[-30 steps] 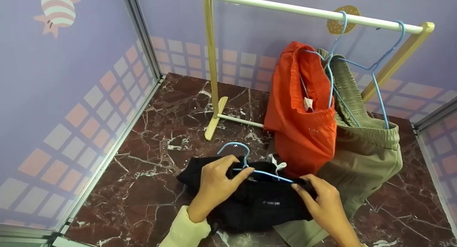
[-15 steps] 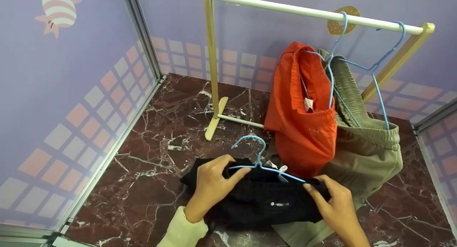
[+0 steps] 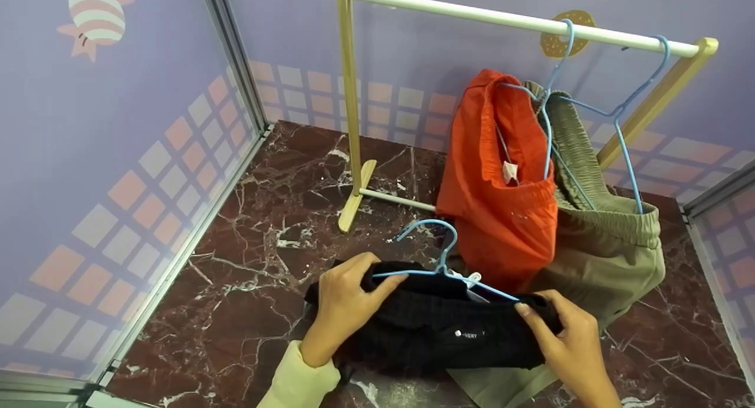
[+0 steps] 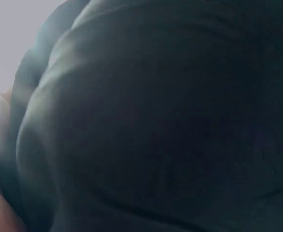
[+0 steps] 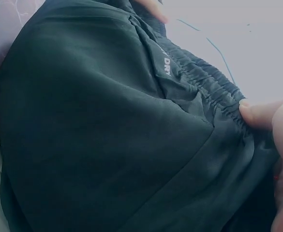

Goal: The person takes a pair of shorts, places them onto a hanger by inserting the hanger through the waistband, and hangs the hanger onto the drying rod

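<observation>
A pair of black elastic-waisted pants, with small white lettering on the front, is held up low in the head view. A blue hanger lies inside its waistband, hook upward and pointing left. My left hand grips the left part of the waistband, its thumb by the hanger's arm. At the opposite end my right hand pinches the waistband beside the hanger's tip. The right wrist view shows that thumb on the gathered waistband. Dark cloth fills most of the left wrist view.
Behind stands a wooden rack with a white rail. Red pants and khaki pants hang from its right half on blue hangers, the khaki ones trailing onto the marbled floor. Patterned walls enclose the space.
Both hands have shifted the black pants and hanger to the right. The hanger's hook has risen a little and moved right, nearer the red pants. The clothes on the rack have not moved.
</observation>
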Tool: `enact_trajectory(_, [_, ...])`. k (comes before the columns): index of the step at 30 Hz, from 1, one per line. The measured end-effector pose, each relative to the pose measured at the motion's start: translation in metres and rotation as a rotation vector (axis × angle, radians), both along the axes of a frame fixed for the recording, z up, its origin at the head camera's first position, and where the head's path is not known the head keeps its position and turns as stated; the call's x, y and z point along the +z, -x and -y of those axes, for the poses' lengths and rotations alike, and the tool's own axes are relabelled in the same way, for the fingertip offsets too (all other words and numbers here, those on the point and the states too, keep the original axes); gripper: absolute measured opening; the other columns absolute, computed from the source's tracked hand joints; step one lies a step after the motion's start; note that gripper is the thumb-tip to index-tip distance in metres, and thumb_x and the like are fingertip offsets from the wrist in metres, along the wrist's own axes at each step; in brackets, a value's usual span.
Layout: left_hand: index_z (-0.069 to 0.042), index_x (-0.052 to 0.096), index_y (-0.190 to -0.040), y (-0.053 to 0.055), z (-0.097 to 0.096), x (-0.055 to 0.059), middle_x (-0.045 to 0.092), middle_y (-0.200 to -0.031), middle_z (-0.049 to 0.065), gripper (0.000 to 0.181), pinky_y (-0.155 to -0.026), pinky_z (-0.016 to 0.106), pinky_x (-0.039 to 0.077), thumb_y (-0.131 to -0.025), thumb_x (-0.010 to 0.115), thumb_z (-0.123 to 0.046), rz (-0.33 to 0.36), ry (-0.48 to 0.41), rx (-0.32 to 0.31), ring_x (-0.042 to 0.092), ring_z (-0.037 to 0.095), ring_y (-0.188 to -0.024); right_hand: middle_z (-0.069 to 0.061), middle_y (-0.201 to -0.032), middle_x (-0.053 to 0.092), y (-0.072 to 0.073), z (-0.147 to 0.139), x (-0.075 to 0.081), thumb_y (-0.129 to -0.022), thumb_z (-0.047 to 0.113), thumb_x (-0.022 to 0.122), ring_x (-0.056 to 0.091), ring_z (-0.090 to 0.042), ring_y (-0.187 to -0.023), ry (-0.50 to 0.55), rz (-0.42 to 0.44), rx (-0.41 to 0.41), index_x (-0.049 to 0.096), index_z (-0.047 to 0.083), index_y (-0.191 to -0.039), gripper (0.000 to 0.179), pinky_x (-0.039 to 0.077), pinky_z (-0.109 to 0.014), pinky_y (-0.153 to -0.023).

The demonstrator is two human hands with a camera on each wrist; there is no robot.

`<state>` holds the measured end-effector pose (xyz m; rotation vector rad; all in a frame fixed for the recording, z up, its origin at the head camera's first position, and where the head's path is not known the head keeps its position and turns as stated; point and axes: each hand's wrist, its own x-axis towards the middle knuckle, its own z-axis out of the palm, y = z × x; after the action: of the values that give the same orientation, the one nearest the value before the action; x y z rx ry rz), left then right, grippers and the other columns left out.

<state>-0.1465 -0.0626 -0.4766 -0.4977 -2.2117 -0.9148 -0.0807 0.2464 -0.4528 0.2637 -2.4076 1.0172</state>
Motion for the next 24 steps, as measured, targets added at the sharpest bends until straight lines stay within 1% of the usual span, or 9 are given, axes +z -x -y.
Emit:
enact_trajectory(3, [-0.017,0.058,-0.074,0.000,0.001,0.000,0.053,-0.062,-0.009,0.038,-0.045,0.018,0.030,-0.076,0.078,-0.048,-0.012,0.002,0.007,0.035,0.003,-0.048,0.008,-0.075,0.066,-0.001,-0.001,0.000,-0.076,0.001,0.079,0.056,0.001,-0.066,0.036,0.025,-0.028,0.069,0.021,-0.086,0.024,0.041,-0.013,-0.064])
enact_trajectory(6, [-0.017,0.059,-0.075,0.000,0.002,-0.001,0.054,-0.063,-0.009,0.037,-0.045,0.018,0.031,-0.075,0.079,-0.048,-0.017,0.003,0.007,0.036,0.003,-0.048,0.008,-0.075,0.065,-0.001,-0.001,0.000,-0.075,0.001,0.080,0.054,0.000,-0.064,0.047,0.041,-0.042,0.069,0.020,-0.086,0.025,0.040,-0.013,-0.062])
enact_trajectory(9, [-0.016,0.060,-0.075,0.001,0.003,-0.001,0.054,-0.063,-0.009,0.037,-0.046,0.018,0.031,-0.076,0.078,-0.048,-0.012,0.005,0.009,0.036,0.003,-0.048,0.007,-0.074,0.063,-0.002,-0.002,0.001,-0.077,0.003,0.079,0.052,-0.001,-0.063,0.034,0.041,-0.055,0.068,0.019,-0.087,0.022,0.039,-0.014,-0.062])
enact_trajectory(12, [-0.016,0.059,-0.074,0.001,0.005,-0.001,0.053,-0.062,-0.009,0.037,-0.045,0.018,0.028,-0.078,0.076,-0.049,-0.012,0.012,0.014,0.033,0.003,-0.047,0.007,-0.073,0.061,-0.003,-0.003,0.003,-0.079,0.006,0.078,0.052,-0.001,-0.064,0.011,0.048,-0.085,0.066,0.017,-0.087,0.018,0.039,-0.014,-0.063])
enact_trajectory(16, [-0.015,0.060,-0.074,0.001,0.008,0.001,0.053,-0.062,-0.008,0.039,-0.045,0.018,0.027,-0.080,0.073,-0.051,-0.023,0.012,0.028,0.030,0.002,-0.047,0.007,-0.072,0.061,-0.006,-0.005,0.004,-0.081,0.008,0.077,0.054,0.000,-0.066,-0.001,0.096,-0.145,0.065,0.013,-0.088,0.015,0.039,-0.014,-0.066])
enact_trajectory(18, [-0.014,0.060,-0.073,0.001,0.010,0.001,0.053,-0.062,-0.007,0.040,-0.045,0.018,0.028,-0.081,0.072,-0.051,-0.035,0.008,0.033,0.031,0.002,-0.047,0.007,-0.073,0.061,-0.007,-0.005,0.005,-0.082,0.010,0.076,0.054,0.001,-0.068,-0.001,0.121,-0.170,0.065,0.012,-0.089,0.014,0.039,-0.013,-0.068])
enact_trajectory(21, [-0.014,0.060,-0.072,0.002,0.012,0.001,0.051,-0.060,-0.007,0.040,-0.045,0.017,0.026,-0.082,0.071,-0.051,-0.050,0.011,0.033,0.029,0.002,-0.046,0.007,-0.073,0.062,-0.007,-0.006,0.005,-0.083,0.010,0.076,0.055,0.001,-0.068,0.012,0.144,-0.182,0.065,0.011,-0.091,0.013,0.040,-0.012,-0.069])
enact_trajectory(24, [-0.014,0.060,-0.070,0.002,0.012,0.001,0.049,-0.057,-0.007,0.041,-0.045,0.016,0.023,-0.084,0.069,-0.052,-0.055,0.016,0.027,0.026,0.001,-0.047,0.007,-0.073,0.061,-0.007,-0.006,0.005,-0.082,0.009,0.076,0.054,-0.001,-0.067,0.027,0.144,-0.181,0.065,0.011,-0.090,0.014,0.040,-0.012,-0.068])
